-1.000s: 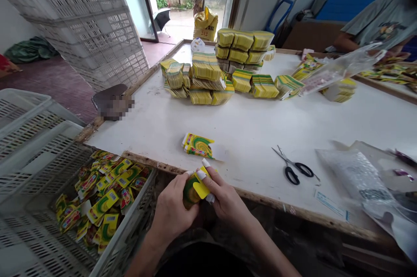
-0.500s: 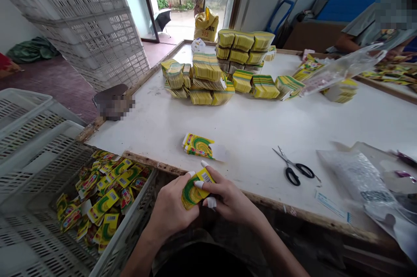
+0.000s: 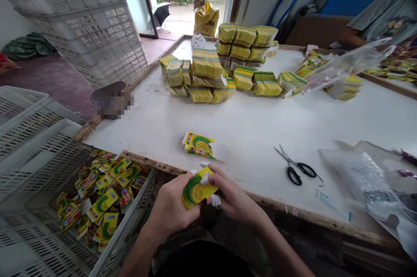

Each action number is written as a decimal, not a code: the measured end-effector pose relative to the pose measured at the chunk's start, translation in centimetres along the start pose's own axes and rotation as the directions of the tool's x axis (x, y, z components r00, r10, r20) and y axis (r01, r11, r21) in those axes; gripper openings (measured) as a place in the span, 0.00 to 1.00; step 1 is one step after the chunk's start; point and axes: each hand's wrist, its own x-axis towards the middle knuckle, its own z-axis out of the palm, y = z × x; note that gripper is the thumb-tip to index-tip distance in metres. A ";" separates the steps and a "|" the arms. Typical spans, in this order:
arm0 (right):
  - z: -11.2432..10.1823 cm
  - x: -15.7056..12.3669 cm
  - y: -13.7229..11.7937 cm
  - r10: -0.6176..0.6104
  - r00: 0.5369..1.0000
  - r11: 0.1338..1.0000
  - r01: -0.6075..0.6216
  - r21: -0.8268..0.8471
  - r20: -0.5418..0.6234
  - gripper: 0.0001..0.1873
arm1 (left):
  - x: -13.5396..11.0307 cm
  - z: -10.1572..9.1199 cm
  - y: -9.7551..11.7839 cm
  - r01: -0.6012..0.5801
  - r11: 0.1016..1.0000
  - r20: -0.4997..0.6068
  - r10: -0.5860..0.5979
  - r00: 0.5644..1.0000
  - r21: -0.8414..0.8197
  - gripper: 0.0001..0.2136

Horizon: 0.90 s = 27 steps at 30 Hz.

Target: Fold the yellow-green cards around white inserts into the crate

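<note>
white table [image 3: 247,125]; slatted crate [image 3: 127,212] with yellow packs [image 3: 103,207] below its near left edge; carton stacks [image 3: 206,64] toward the far side. left hand [image 3: 172,201] wrapped round one end of yellow carton [image 3: 193,192], right hand [image 3: 233,194] pinching the other; carton at table's near edge.

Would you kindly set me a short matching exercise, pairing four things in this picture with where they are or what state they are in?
Things:
1. Scissors
2. Left hand
3. Jumbled packs
4. Gold sack

Places and states:
A. Inside a white crate
B. Beyond the far edge of the table, by the doorway
C. Blades apart, lying on the tabletop
D. Holding a yellow-and-green pack

Right pairs: 1-C, 2-D, 3-A, 4-B.
</note>
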 end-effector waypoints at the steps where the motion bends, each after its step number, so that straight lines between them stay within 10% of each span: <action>1: 0.4 0.0 -0.1 0.027 0.999 1.000 -0.027 -0.005 -0.021 0.23 | 0.0 0.1 -0.1 -0.015 1.000 -0.019 0.015 1.000 0.020 0.23; 6: 2.1 0.1 -0.8 0.101 0.994 0.993 -0.103 -0.052 -0.033 0.39 | -0.6 0.7 -1.0 -0.010 1.000 -0.097 0.011 0.995 0.016 0.26; 9: 2.2 0.9 -0.3 0.056 0.994 0.998 -0.054 0.023 -0.092 0.40 | -1.6 0.9 -1.5 0.057 0.947 -0.297 -0.157 0.942 -0.317 0.25; 13: 1.3 3.6 1.6 0.214 0.914 0.924 -0.305 -0.233 -0.345 0.21 | -2.7 0.2 -2.3 -0.254 0.510 -0.556 -0.622 0.551 -0.822 0.26; 15: 0.9 5.2 2.5 0.268 0.865 0.857 -0.415 -0.305 -0.424 0.20 | -3.1 0.0 -2.8 -0.328 0.295 -0.427 -0.766 0.480 -0.897 0.32; 19: 0.9 7.0 3.4 0.294 0.839 0.820 -0.467 -0.330 -0.458 0.19 | -3.1 0.8 -3.0 -0.208 0.084 -0.190 -0.801 0.568 -0.975 0.34; 27: 1.1 6.5 3.1 0.270 0.836 0.888 -0.408 -0.212 -0.477 0.25 | -1.0 3.4 -1.3 -0.153 0.043 -0.142 -0.666 0.732 -0.987 0.31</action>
